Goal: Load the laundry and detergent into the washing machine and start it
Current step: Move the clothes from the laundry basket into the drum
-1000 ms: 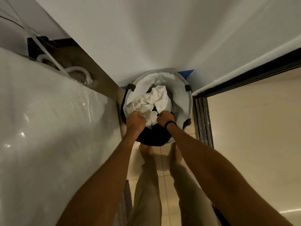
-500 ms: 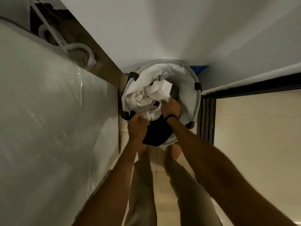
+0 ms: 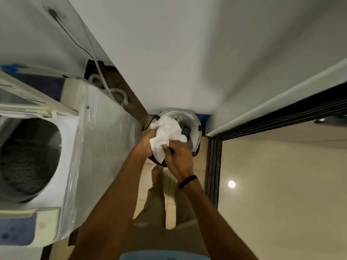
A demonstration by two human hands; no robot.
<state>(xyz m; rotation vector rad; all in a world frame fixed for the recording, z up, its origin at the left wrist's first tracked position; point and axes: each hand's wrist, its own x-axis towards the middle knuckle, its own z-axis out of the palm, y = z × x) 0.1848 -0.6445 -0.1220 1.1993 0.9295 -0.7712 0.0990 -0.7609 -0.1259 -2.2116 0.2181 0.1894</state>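
A bundle of white cloth (image 3: 168, 135) is lifted above the round laundry basket (image 3: 197, 126) on the floor ahead of me. My left hand (image 3: 145, 140) grips the bundle from the left and my right hand (image 3: 178, 156), with a black wristband, pinches its lower edge. Dark clothes remain inside the basket. The white top-loading washing machine (image 3: 97, 132) stands at my left, its lid up and its dark drum (image 3: 28, 156) uncovered.
A white wall rises behind the basket. A dark sliding-door frame (image 3: 214, 166) runs at the right, with glossy beige floor beyond it. Hoses (image 3: 120, 94) lie behind the machine. My bare feet stand on beige tiles below the basket.
Both hands have raised the white cloth out of the basket towards me. My head has turned left, bringing the machine's uncovered drum into view.
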